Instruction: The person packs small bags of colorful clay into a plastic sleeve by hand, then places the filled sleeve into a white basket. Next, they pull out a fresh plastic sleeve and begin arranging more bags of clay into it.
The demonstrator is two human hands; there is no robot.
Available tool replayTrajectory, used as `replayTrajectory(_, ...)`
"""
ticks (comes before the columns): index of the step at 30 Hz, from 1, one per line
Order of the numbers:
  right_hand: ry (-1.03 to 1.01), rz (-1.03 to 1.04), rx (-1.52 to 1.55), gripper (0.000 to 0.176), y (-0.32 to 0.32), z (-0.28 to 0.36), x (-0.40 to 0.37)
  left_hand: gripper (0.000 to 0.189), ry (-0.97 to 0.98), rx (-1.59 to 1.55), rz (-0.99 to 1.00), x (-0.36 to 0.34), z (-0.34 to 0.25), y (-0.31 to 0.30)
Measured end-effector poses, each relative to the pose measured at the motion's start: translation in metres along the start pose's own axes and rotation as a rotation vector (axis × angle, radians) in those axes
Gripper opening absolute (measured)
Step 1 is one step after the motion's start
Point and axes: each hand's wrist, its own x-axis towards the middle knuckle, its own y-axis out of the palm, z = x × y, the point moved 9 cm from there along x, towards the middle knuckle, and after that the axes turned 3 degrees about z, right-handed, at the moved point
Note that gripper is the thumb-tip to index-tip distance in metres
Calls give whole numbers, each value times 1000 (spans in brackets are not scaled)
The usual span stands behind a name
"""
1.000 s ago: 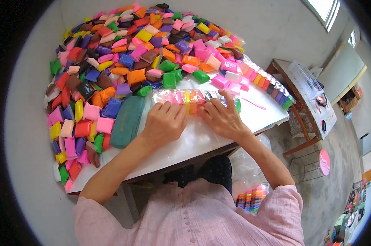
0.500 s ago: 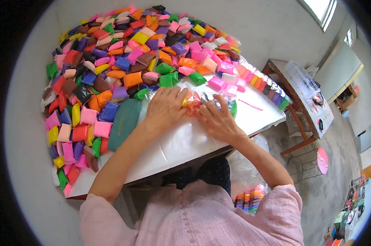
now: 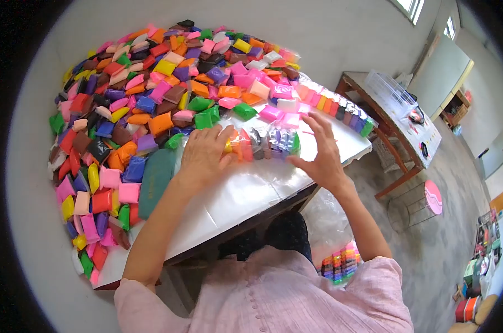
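A clear plastic bag (image 3: 262,143) with a row of small coloured packets inside, running from yellow and orange through dark to blue and green, lies on the white tabletop. At its left end rests my left hand (image 3: 203,154), slightly blurred, its fingers stretched out and the thumb near the yellow and orange packets. My right hand (image 3: 323,158) is raised beside the green end, thumb and fingers spread wide with nothing between them. A dark green flat case (image 3: 156,183) lies left of my left forearm. Loose pink and green packets sit just beyond the bag.
A large heap of coloured packets (image 3: 124,111) covers the table's left and back. Another filled clear bag (image 3: 340,108) lies along the right edge. To the right stand a second table (image 3: 429,130) with a white basket (image 3: 387,86) and a pink-topped stool (image 3: 432,197).
My right hand has come off the bag and opened to the right. The packets in the bag now show in a longer row. The whole view has shifted slightly.
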Motion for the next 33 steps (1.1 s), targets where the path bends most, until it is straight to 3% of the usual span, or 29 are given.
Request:
replayTrajectory(2,34,73,18,105,18,-2,1,64,5,3,6,1,0,0)
replayTrajectory(10,368,243,393,107,59,-47,-1,56,-40,-56,88,-5,-3,-6)
replayTrajectory(16,78,136,207,105,35,-27,5,63,-81,-51,116,-3,-3,-5)
replayTrajectory(19,73,81,347,83,11,-19,10,69,-41,168,-47,-8,-10,-11)
replayTrajectory(22,-31,82,211,56,0,-8,18,72,18,27,34,-4,-17,-16)
replayTrajectory(23,-35,89,192,37,-3,-2,20,72,48,-22,56,-2,-22,-18)
replayTrajectory(28,-80,144,104,26,11,-1,25,74,195,-197,93,18,-43,-17)
replayTrajectory(33,-138,194,58,19,12,7,22,71,240,-69,1,28,-59,8)
